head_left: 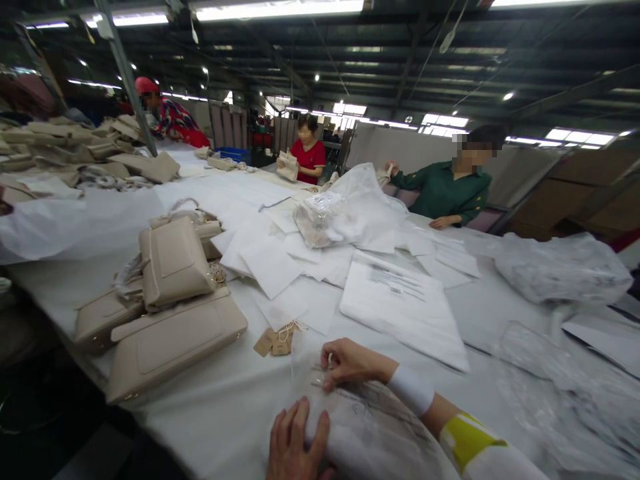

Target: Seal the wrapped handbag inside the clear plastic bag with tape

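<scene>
Mostly a long white bench (210,407), running from 6 o'clock up toward 11, covered in a pale sheet so goods stay clean. At 9 o'clock, beige bags (170,313) stacked flat and leaning on each other, kept close at the bench edge within reach. Further off at 10 o'clock, a bigger heap of bags (75,147), loosely piled. Across the middle, white paper sheets (280,260) fanned out and overlapping, with a folded white pouch (400,307) at 3 o'clock of them, printed side up. At 12 o'clock, a crumpled plastic bundle (345,213); at 2 o'clock, more clear plastic (560,267). Three people at the far side: one in green (445,190), one in red (309,157), one in a red cap (165,113).

Near 6 o'clock, a thin wrapped bag (370,427), lying flat on the bench and held down from both ends, seemingly to keep the slippery film from sliding. Just at its 11 o'clock, small brown tags (274,341) on string, lying loose.

Left hand (295,443) at the lower edge, palm down, fingers pressed together and curled over the near rim of the wrapped bag. Right hand (350,363) reaching in from 4 o'clock, wrist bent, sleeve cuffed white; fingers bunched, tips pinching at the film's top edge.
</scene>
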Motion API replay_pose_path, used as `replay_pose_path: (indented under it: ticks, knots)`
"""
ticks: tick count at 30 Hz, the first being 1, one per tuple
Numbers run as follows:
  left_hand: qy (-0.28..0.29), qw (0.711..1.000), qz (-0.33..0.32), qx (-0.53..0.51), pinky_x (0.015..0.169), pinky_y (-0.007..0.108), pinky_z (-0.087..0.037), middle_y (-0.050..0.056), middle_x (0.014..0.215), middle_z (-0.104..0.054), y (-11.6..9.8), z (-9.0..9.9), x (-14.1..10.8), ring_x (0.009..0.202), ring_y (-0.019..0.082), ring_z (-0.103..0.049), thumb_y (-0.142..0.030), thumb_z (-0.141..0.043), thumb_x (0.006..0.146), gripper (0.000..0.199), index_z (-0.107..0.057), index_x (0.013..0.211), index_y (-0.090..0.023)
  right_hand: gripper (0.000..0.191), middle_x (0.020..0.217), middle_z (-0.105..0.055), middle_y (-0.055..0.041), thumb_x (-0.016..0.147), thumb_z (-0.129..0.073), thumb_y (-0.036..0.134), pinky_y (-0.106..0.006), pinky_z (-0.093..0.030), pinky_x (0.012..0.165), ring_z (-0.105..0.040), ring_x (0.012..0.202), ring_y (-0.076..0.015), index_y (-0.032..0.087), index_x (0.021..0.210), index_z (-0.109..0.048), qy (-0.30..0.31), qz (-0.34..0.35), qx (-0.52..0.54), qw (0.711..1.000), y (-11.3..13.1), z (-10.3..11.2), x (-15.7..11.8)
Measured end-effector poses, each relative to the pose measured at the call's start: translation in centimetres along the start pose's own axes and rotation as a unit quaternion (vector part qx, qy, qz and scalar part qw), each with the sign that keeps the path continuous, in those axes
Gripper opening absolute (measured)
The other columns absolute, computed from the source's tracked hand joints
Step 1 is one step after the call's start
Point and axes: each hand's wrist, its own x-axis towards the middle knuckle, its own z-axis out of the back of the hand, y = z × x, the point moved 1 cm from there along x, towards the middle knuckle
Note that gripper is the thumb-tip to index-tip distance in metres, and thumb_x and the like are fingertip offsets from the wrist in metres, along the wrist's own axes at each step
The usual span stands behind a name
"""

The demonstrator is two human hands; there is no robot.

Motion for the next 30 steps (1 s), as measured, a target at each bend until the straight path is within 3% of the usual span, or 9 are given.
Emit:
replay_pose_path:
  ticks: [3,7,11,15,21,26,30]
  knots:
    - [-0.001,1.0,-0.003,0.001,0.092,0.05,-0.043,0.013,0.13,-0.049,0.0,0.0,-0.1,0.114,0.035,-0.049,-0.058,-0.087,0.052,0.084,-0.056,0.125,-0.031,0.035,0.066,-0.058,0.0047,0.078,-0.064,0.046,-0.019,-0.041,0.05,-0.054,0.058,-0.0103,0.016,0.095,-0.061,0.013,0.01,0.07,0.997,-0.8,-0.2,-0.6]
    - [0.007,1.0,-0.001,0.004,0.093,0.051,-0.043,0.013,0.131,-0.049,-0.1,0.2,0.1,0.114,0.035,-0.049,-0.056,-0.088,0.052,0.085,-0.055,0.126,-0.031,0.034,0.063,-0.055,0.0064,0.078,-0.064,0.037,-0.02,-0.042,0.052,-0.054,0.057,-0.0102,0.015,0.104,-0.062,0.006,0.021,0.08,0.997,-0.9,0.0,-0.9]
    - [0.008,1.0,0.003,0.011,0.093,0.05,-0.043,0.013,0.131,-0.049,-0.1,0.2,0.1,0.114,0.034,-0.049,-0.054,-0.091,0.047,0.09,-0.054,0.127,-0.032,0.029,0.064,-0.06,0.0048,0.071,-0.074,0.029,-0.021,-0.04,0.054,-0.053,0.058,-0.0107,0.017,0.097,-0.068,-0.009,0.023,0.003,1.0,0.1,0.8,-1.0]
    - [0.009,1.0,0.005,0.009,0.094,0.05,-0.042,0.012,0.131,-0.049,-0.1,0.1,0.1,0.114,0.034,-0.049,-0.052,-0.091,0.046,0.089,-0.055,0.125,-0.032,0.018,0.072,-0.069,-0.0028,0.073,-0.075,0.022,-0.026,-0.042,0.064,-0.061,0.07,-0.0171,0.017,0.09,-0.073,-0.034,0.023,-0.113,0.993,1.6,1.1,-0.9]
    - [-0.002,1.0,0.0,0.02,0.092,0.048,-0.042,0.012,0.13,-0.051,-0.1,-0.1,0.2,0.113,0.034,-0.049,-0.058,-0.088,0.048,0.084,-0.057,0.122,-0.033,0.005,0.077,-0.073,-0.0089,0.076,-0.073,0.019,-0.029,-0.045,0.068,-0.067,0.08,-0.0241,0.016,0.08,-0.075,-0.01,0.033,-0.232,0.972,3.8,1.2,-1.0]
    - [0.005,1.0,0.008,0.023,0.093,0.05,-0.042,0.012,0.132,-0.048,-0.2,0.0,0.2,0.114,0.034,-0.048,-0.058,-0.088,0.048,0.086,-0.056,0.124,-0.035,0.011,0.081,-0.072,-0.0132,0.078,-0.064,0.008,-0.031,-0.045,0.07,-0.067,0.082,-0.0253,0.012,0.082,-0.074,-0.022,0.04,-0.272,0.961,7.3,3.6,-2.2]
    - [0.016,1.0,0.014,0.01,0.095,0.051,-0.043,0.012,0.134,-0.046,-0.1,0.5,0.3,0.116,0.033,-0.047,-0.057,-0.087,0.053,0.084,-0.054,0.127,-0.036,0.008,0.071,-0.07,-0.0031,0.081,-0.07,0.024,-0.024,-0.042,0.06,-0.064,0.069,-0.017,0.018,0.083,-0.074,-0.007,0.049,-0.237,0.97,9.8,6.3,-3.2]
